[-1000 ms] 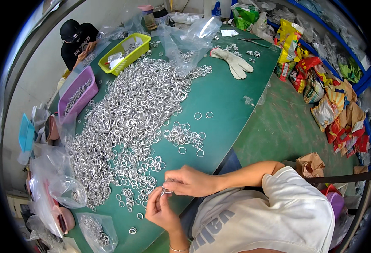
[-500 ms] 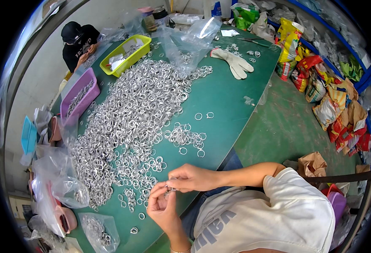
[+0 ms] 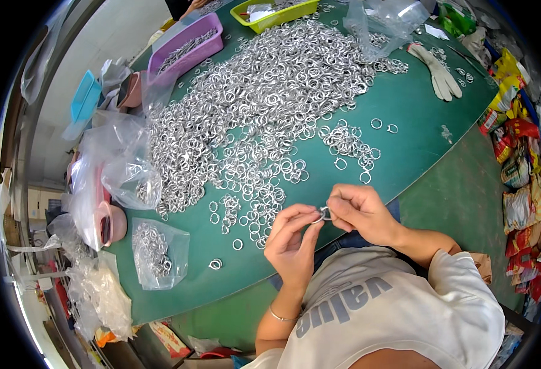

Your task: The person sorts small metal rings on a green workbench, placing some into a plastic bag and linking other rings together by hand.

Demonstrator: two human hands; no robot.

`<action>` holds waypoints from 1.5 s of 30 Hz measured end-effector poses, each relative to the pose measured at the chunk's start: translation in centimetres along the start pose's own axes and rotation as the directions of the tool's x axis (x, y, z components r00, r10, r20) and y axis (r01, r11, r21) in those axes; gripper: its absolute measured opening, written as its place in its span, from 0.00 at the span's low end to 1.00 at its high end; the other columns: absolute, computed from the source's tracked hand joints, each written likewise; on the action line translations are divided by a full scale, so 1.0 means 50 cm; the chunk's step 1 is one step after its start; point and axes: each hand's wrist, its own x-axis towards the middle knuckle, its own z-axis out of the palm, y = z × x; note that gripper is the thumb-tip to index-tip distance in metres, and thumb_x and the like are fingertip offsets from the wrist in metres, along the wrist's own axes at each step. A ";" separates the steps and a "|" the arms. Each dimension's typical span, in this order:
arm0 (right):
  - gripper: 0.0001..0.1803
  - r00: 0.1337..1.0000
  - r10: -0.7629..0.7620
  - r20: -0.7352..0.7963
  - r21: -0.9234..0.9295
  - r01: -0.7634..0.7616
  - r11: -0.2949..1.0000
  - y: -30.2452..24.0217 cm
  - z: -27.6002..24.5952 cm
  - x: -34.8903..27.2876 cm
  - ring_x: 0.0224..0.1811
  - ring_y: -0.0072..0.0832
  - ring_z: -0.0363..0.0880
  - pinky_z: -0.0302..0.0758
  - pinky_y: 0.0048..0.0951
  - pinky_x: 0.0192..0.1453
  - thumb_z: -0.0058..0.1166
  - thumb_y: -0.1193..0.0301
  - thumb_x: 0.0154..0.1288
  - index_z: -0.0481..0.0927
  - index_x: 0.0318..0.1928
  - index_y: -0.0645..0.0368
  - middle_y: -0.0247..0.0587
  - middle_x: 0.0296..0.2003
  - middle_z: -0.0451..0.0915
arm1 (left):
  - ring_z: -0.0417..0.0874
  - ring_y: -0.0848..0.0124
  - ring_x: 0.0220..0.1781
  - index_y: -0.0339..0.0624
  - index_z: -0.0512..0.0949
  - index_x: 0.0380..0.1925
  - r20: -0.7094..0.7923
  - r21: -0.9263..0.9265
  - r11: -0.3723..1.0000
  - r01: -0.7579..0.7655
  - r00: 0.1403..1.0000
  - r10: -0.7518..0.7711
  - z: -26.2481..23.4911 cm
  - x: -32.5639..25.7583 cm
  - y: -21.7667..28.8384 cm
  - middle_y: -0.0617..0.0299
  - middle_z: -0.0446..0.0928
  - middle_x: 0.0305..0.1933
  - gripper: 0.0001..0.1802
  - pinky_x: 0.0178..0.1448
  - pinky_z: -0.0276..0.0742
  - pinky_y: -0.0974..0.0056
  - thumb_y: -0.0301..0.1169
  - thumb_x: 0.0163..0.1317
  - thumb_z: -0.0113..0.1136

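Just off the table's near edge, both my hands come together at the fingertips around a small silver metal ring (image 3: 323,215). My left hand (image 3: 291,247) pinches it between thumb and fingers from the left. From the right, my right hand (image 3: 364,213) pinches the same spot; whether it grips a second small piece is hidden by the fingers. Beyond them a large heap of similar rings (image 3: 264,86) spreads across the green table (image 3: 399,138). A smaller cluster of rings (image 3: 348,142) lies apart, past my right hand.
A purple basket (image 3: 187,46) and a yellow-green basket (image 3: 276,17) stand at the back. A clear bag of rings (image 3: 160,253) lies at the near left. One white glove (image 3: 439,74) rests at the far right. Filled sacks (image 3: 516,166) line the floor on the right.
The view has turned, so the table and heap sit higher and further right. My hands have parted slightly, and the ring between their fingertips shows more plainly.
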 end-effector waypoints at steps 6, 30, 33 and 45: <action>0.14 0.994 0.072 0.078 0.096 -0.080 0.992 -0.006 0.005 0.000 0.20 0.10 0.54 0.53 0.18 0.22 0.45 0.66 0.71 0.70 0.29 0.62 0.24 0.19 0.62 | 0.82 0.61 0.37 0.27 0.78 0.31 -0.105 0.134 0.973 -0.187 0.974 0.201 0.010 0.009 0.008 0.50 0.79 0.33 0.07 0.38 0.77 0.66 0.11 0.50 0.57; 0.12 0.988 -0.124 -0.097 -0.044 0.120 0.992 0.014 0.026 -0.006 0.18 0.10 0.57 0.54 0.17 0.19 0.48 0.69 0.69 0.71 0.28 0.62 0.25 0.17 0.65 | 0.80 0.71 0.36 0.31 0.73 0.31 -0.016 -0.081 0.996 0.025 1.000 -0.027 -0.003 0.005 0.017 0.50 0.80 0.35 0.05 0.41 0.76 0.71 0.23 0.62 0.56; 0.11 0.949 -0.308 -0.071 -0.362 0.263 0.894 0.013 0.025 -0.012 0.17 0.12 0.60 0.57 0.19 0.19 0.50 0.72 0.67 0.72 0.28 0.64 0.29 0.16 0.68 | 0.80 0.72 0.36 0.32 0.73 0.31 -0.013 -0.201 0.964 0.174 0.984 -0.180 -0.002 0.006 0.032 0.51 0.80 0.35 0.06 0.42 0.75 0.71 0.25 0.62 0.56; 0.06 0.913 -0.404 -0.062 -0.521 0.315 0.793 0.013 0.013 -0.009 0.16 0.22 0.70 0.65 0.23 0.20 0.52 0.77 0.63 0.75 0.29 0.66 0.39 0.18 0.74 | 0.79 0.72 0.37 0.29 0.74 0.39 0.062 -0.322 0.885 0.336 0.940 -0.335 -0.005 0.005 0.022 0.53 0.79 0.38 0.09 0.43 0.75 0.69 0.26 0.62 0.56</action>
